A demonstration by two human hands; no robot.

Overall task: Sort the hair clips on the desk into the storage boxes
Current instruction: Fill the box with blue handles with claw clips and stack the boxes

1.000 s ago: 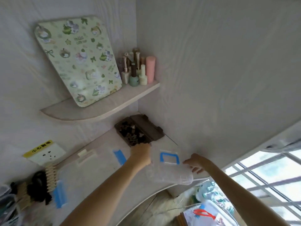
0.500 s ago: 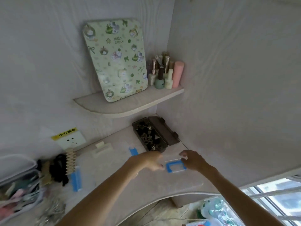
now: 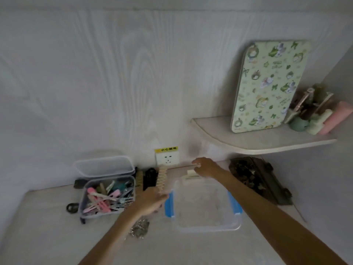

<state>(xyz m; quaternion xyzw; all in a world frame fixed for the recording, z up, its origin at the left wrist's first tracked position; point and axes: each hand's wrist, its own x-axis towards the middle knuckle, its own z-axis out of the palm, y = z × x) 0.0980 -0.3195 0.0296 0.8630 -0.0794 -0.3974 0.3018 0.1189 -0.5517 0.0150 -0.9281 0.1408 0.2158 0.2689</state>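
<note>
The surface (image 3: 47, 232) under my arms looks like pale, matt wood-grain laminate, and the wall (image 3: 114, 73) behind carries the same faint grain. The box (image 3: 202, 224) between my arms is clear, glossy plastic with blue plastic latches (image 3: 169, 204). Left of it, a clear plastic tub (image 3: 107, 197) holds pink and pale plastic clips. Near my left arm lies a shiny metallic heap (image 3: 139, 228). The far-right case (image 3: 261, 180) looks dark, translucent plastic.

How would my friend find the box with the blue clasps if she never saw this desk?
Look under the wall socket on the desk. Right in front of it, between the two hands, lies a clear box. It alone has blue clasps on its sides and looks empty; the clear box on the left is full of hair clips.
</note>
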